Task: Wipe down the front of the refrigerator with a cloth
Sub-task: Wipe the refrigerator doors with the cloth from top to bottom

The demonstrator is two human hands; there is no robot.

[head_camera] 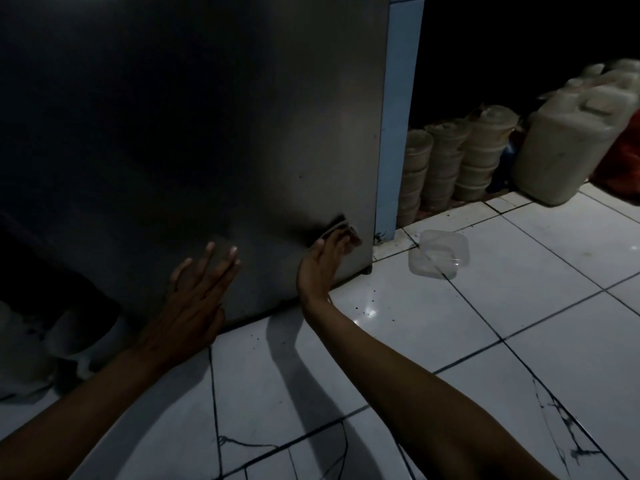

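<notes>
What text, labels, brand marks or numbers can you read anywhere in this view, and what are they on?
None can be read.
Refrigerator front: bare grey metal, no badge or sticker visible.
Cloth under the right hand: a pattern perhaps, too blurred to tell.
Jerry can and stacked tubs: no legible label; dim and blurred.
Clear plastic container on the floor: no print visible.

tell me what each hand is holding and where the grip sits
The right hand presses a small cloth flat under its fingers against the refrigerator. The left hand holds nothing, resting open on the door.
</notes>
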